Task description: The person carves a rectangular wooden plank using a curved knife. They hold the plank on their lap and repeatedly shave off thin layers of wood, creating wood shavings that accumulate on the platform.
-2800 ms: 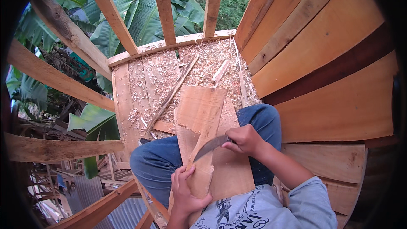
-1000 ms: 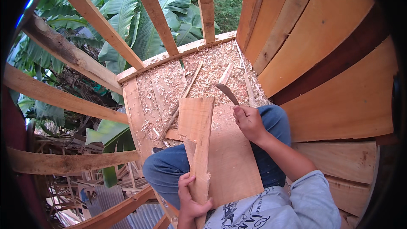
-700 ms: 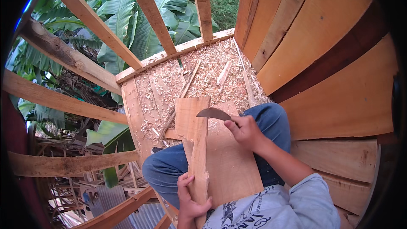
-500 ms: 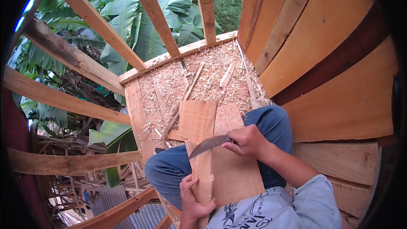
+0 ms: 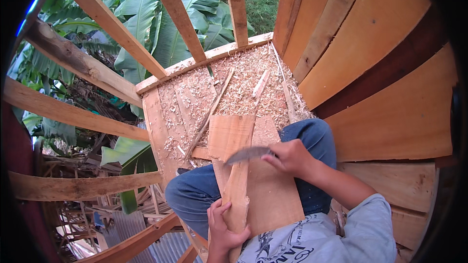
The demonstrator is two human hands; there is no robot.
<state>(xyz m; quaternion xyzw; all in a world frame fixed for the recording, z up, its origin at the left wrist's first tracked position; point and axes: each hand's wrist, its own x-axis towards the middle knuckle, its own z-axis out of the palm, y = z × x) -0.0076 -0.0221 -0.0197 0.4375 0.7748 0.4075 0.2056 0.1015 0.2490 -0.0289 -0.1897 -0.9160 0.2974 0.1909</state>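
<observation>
My right hand (image 5: 288,157) is closed around the handle of a machete (image 5: 248,154) with a dark, curved blade. The blade lies across a pale wooden piece (image 5: 231,136), which is broad at its far end and narrow toward me. Fingers and thumb of my left hand (image 5: 226,225) grip the narrow near end of that piece, well below the blade. Under and to the right of it, a flat wooden board (image 5: 272,195) rests across my lap. Whether the blade touches the wood I cannot tell.
Wood shavings (image 5: 243,75) cover the plank floor, with a thin strip of wood (image 5: 212,109) lying among them. Upright slats (image 5: 109,24) form a railing at the left and far side, with banana leaves beyond. A plank wall (image 5: 380,53) stands to the right.
The machete and my right hand have moved slightly up and to the right, with the blade turned flatter. The wooden piece has shifted a little to the right in my left hand.
</observation>
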